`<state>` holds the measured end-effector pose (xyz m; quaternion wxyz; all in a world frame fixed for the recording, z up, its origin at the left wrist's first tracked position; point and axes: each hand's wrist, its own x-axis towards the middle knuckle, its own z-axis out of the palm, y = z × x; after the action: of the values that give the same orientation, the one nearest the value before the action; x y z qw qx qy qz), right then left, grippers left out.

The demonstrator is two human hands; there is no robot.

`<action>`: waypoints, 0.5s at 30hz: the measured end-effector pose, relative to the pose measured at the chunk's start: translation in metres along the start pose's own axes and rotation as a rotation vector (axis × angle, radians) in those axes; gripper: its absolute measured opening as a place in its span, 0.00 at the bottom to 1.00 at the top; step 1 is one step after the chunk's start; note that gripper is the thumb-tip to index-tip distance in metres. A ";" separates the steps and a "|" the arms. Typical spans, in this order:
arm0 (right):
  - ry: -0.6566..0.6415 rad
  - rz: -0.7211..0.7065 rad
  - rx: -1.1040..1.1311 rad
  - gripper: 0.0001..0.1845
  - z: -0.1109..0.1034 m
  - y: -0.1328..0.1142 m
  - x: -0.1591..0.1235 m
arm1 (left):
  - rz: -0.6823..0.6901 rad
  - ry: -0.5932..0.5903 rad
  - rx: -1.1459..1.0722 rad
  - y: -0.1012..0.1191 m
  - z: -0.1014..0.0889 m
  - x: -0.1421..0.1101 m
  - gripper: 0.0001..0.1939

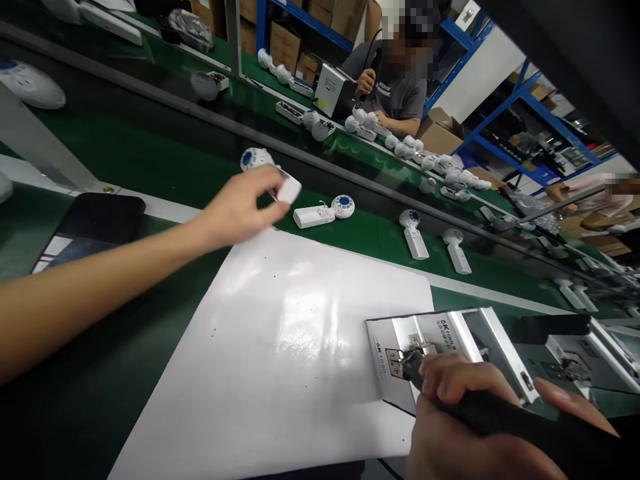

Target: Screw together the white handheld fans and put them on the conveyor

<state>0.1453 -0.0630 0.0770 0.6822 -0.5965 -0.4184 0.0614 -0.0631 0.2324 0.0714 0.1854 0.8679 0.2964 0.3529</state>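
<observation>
My left hand (243, 203) reaches over the green belt, its thumb and fingers closed around the handle end of a white round-headed device (257, 159) with a blue centre. Just right of it lies a similar device (315, 216), its handle open on top. In my right hand (465, 400) is a black electric screwdriver (540, 427), gripped around its body. The screwdriver's tip is at the front opening of a silver screw feeder (453, 333); whether it touches a screw is too small to tell. A white sheet (260, 347) covers the bench between my hands.
More white devices (414, 235) lie along the belt (380, 243). A second feeder (590, 353) stands to the right, and a dark phone-like slab (95, 223) lies left. Beyond a metal rail, a person (400, 87) sits at another line with several white parts.
</observation>
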 end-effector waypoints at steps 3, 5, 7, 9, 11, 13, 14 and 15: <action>-0.069 0.003 0.059 0.32 -0.014 -0.004 0.000 | 0.204 -0.089 -0.089 0.059 0.017 -0.034 0.05; -0.194 0.052 0.095 0.33 -0.023 -0.005 0.005 | 0.355 -0.260 -0.144 0.093 0.035 -0.069 0.05; -0.271 0.063 0.150 0.34 -0.025 -0.007 0.009 | 0.473 -0.411 -0.165 0.116 0.053 -0.106 0.03; -0.269 0.059 0.185 0.34 -0.018 -0.009 0.010 | 0.563 -0.495 -0.169 0.129 0.068 -0.137 0.05; -0.272 0.067 0.192 0.33 -0.004 -0.013 0.008 | 0.608 -0.521 -0.182 0.134 0.077 -0.157 0.07; -0.260 0.068 0.198 0.29 0.015 -0.014 0.005 | 0.624 -0.505 -0.191 0.135 0.083 -0.164 0.08; -0.254 0.064 0.200 0.27 0.025 -0.013 0.004 | 0.628 -0.495 -0.192 0.135 0.085 -0.164 0.08; -0.241 0.053 0.202 0.26 0.034 -0.011 0.003 | 0.636 -0.487 -0.193 0.134 0.087 -0.164 0.08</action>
<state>0.1207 -0.0381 0.0859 0.6818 -0.5241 -0.4729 0.1921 -0.0433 0.0155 0.0013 0.2121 0.9530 -0.0737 0.2032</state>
